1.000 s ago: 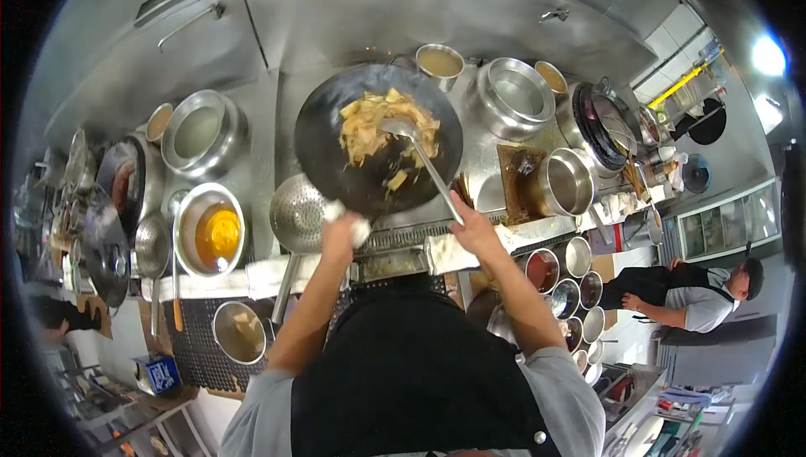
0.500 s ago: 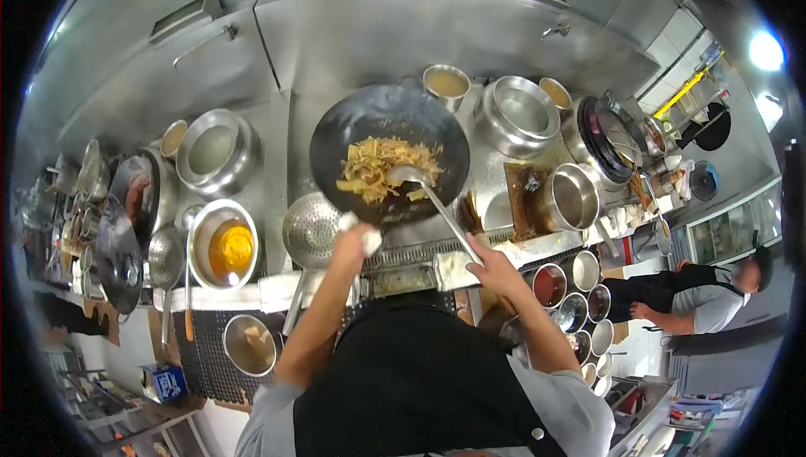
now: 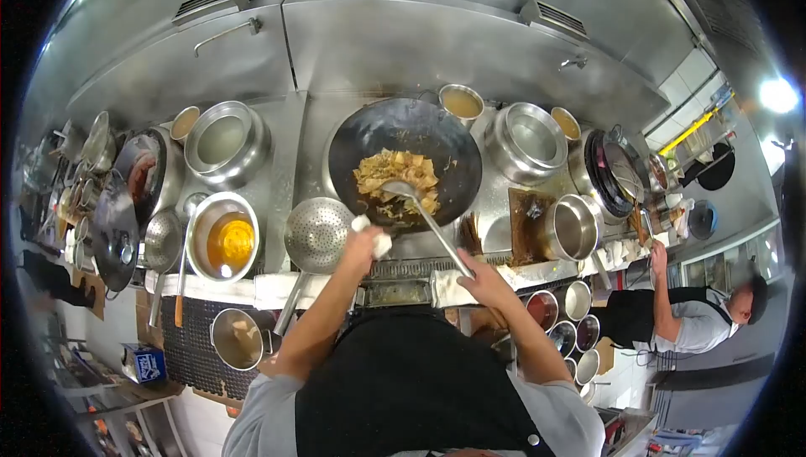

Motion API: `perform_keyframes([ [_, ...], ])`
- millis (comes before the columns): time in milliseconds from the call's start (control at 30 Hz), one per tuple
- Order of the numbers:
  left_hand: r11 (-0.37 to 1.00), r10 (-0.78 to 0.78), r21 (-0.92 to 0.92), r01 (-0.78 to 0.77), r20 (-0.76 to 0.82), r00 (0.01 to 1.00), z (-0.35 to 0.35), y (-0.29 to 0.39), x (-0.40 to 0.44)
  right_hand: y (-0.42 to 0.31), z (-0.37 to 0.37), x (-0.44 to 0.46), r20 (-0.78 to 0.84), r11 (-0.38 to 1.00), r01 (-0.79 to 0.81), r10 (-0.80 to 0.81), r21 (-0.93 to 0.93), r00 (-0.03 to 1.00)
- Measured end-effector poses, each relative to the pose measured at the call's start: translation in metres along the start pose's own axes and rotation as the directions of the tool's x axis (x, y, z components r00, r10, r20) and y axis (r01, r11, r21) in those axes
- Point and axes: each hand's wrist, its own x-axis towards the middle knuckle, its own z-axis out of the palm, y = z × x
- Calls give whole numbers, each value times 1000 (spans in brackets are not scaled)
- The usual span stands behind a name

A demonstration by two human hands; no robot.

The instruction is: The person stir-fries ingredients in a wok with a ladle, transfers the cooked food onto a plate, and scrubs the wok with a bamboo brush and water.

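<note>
One dark wok (image 3: 457, 138) marks the centre of the clock face used here. Cut, browned food (image 3: 393, 173) lies in a loose heap inside it, toward six o'clock, with stray shreds on the wall toward twelve. Outside the rim at five o'clock, the right hand (image 3: 485, 282) has its fingers curled around the handle of a metal ladle (image 3: 432, 226), whose bowl meets the heap. At seven o'clock, the left hand (image 3: 361, 249) is closed on a bunched white cloth (image 3: 382, 246); single fingers are not resolved, and whether the cloth touches the rim cannot be told. A perforated strainer (image 3: 315, 230) lies at eight o'clock, near that hand; a small pot of pale liquid (image 3: 477, 118) stands beyond the rim between one and two. The step in hand is judged to be stirring. A further stroke would call for the ladle's bowl to pass under the heap and turn it toward twelve, with the wok held steady.
</note>
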Motion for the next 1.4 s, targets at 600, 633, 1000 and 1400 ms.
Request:
perform_keyframes([
  [600,999,12,-33,-16,-99,995,15,14,22,47,-23,32,79,875,-184,244,-447,967],
  [633,1000,8,-24,-11,-105,994,11,15,15,62,-32,52,18,958,-171,180,-228,983],
  [1000,880,-135,427,210,-197,971,-63,-32,-143,27,8,146,84,785,-349,358,511,930],
  [1400,917,23,389,86,-266,964,-52,-4,-134,23,-17,143,153,789,-345,312,508,938],
])
